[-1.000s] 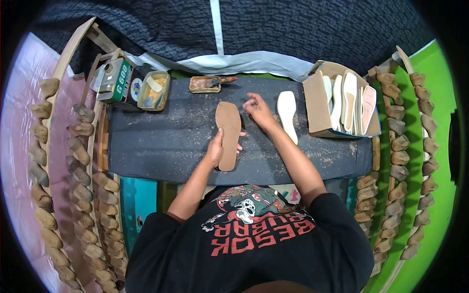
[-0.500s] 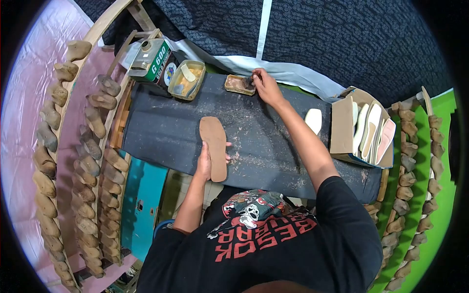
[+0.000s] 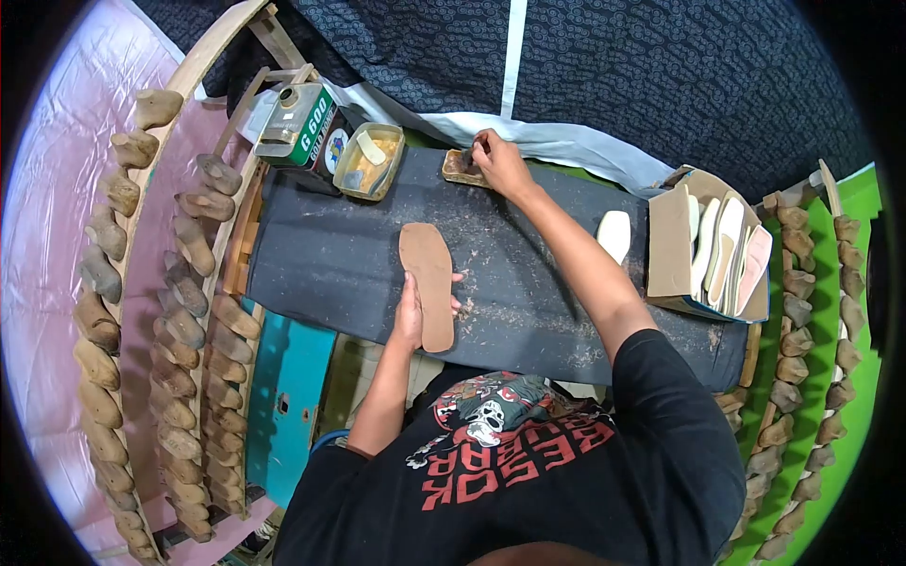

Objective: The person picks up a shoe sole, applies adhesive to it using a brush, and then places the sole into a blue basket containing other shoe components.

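My left hand (image 3: 408,318) is closed around a brown shoe insole (image 3: 427,274), held upright above the near part of the table with its broad end away from me. The fingertips show past the insole's right edge. At the back of the table my right hand (image 3: 503,164) reaches over a small shallow tray (image 3: 456,178) with brownish residue in it. Its fingers are pinched on a small dark piece (image 3: 470,160), which dips into the tray. The fingers hide most of that piece, and I cannot make out its kind.
A dark cloth with scattered scraps covers the table (image 3: 321,255). At the back left stand a G 600 can (image 3: 304,132) and a tub (image 3: 385,189) with tools. To the right, a white insole (image 3: 613,234) lies beside a cardboard box (image 3: 672,250) of insoles. Racks of shoe lasts (image 3: 193,245) flank both sides.
The view has shifted slightly, so most things sit a little further right. My right hand has moved left over the small tray with the dark piece. The left hand keeps its hold on the insole.
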`<state>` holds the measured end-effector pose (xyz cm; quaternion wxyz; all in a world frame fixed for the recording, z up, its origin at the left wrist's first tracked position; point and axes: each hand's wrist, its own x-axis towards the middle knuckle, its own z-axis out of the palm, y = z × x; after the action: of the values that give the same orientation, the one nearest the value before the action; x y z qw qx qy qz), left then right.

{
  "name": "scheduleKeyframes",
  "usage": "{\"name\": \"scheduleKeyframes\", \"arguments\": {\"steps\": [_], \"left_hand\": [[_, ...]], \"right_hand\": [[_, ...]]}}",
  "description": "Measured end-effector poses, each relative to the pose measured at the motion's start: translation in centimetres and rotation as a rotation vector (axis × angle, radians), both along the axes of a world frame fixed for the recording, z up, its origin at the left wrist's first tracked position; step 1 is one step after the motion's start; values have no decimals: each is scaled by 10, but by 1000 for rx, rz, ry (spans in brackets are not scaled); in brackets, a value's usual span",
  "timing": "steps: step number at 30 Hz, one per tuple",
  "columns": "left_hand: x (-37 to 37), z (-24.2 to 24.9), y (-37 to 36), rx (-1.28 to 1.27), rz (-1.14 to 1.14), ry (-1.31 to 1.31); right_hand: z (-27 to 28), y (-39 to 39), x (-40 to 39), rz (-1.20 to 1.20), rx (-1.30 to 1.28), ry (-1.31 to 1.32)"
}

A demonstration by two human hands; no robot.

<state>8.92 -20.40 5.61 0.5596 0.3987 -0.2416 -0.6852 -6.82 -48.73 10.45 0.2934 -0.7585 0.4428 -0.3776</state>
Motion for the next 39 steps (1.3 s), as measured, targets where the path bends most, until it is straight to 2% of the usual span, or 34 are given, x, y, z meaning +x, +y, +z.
{"name": "scheduleKeyframes", "arguments": {"steps": [1, 3, 4, 6, 8, 10, 12, 14, 17, 22, 24, 32, 35, 37, 39], "left_hand": [[1, 1, 1, 4, -5, -2], [6, 2, 2, 8, -12, -6], [9, 1, 3, 8, -8, -20], [16, 0, 4, 4, 6, -33], [22, 1, 8, 14, 11, 4], [27, -3, 9, 12, -3, -13], [30, -4, 8, 5, -16, -33], [31, -2, 7, -3, -9, -26], [33, -5, 4, -20, -23, -9], [23, -3, -4, -6, -30, 34], [16, 1, -6, -6, -46, 39], [8, 3, -10, -44, -64, 35], [4, 3, -7, -16, -50, 50], [1, 5, -6, -5, -51, 33], [1, 6, -5, 5, -52, 22]], "right_hand": [[-6, -4, 3, -5, 2, -5], [-12, -9, 10, -46, 187, -139], [-13, -10, 9, -45, 187, -141], [-10, -13, 3, -152, 25, 82], [-9, -12, 7, -168, 31, 39], [-21, -16, 12, -120, 330, -322], [-21, -16, 14, -114, 311, -250], [-9, -12, 9, -164, 144, 17], [0, -11, -2, -166, 51, 114], [8, -10, 1, -179, 59, 91], [1, -10, 7, -121, 92, -33], [5, -13, -9, -148, 17, 130], [4, -13, 0, -131, 37, 61], [-5, -12, 10, -80, 56, -74], [-9, -11, 10, -82, 43, -34]]}}
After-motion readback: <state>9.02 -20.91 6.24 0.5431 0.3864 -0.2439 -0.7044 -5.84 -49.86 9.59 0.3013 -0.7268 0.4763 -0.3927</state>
